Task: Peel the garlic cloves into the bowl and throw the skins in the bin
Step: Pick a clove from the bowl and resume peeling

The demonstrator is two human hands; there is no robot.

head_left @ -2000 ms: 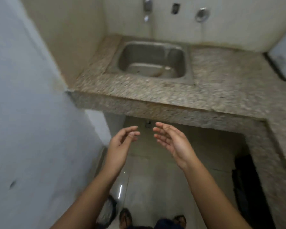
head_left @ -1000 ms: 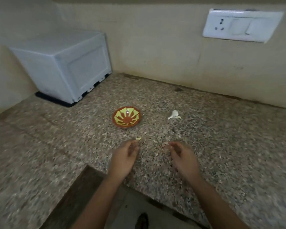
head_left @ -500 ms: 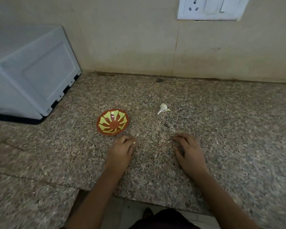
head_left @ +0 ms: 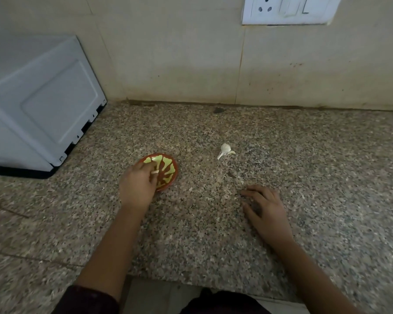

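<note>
Head view: your left hand (head_left: 137, 184) hangs over the near-left rim of the bowl (head_left: 171, 167). Its thumb and fingertips are pinched on a small pale clove (head_left: 155, 172) just above the bowl's inside. This looks like the drop. Lower the pinch toward the middle of the bowl before you let go, so the clove does not hop off the shallow wall onto the table (head_left: 202, 241). Open the fingertips only and keep off the rim; the bowl looks light and may slide.

Your right hand (head_left: 267, 208) lies palm down on the table, fingers loosely spread, gripping nothing that shows. A white garlic piece (head_left: 225, 151) lies on the table well apart from the bowl, beyond your right hand.

I cannot tell whether the pinched clove is fully peeled, or whether the white piece is a clove or only skin. Your left hand covers part of the bowl, so any cloves already in it are hidden. The bin is not in view.
</note>
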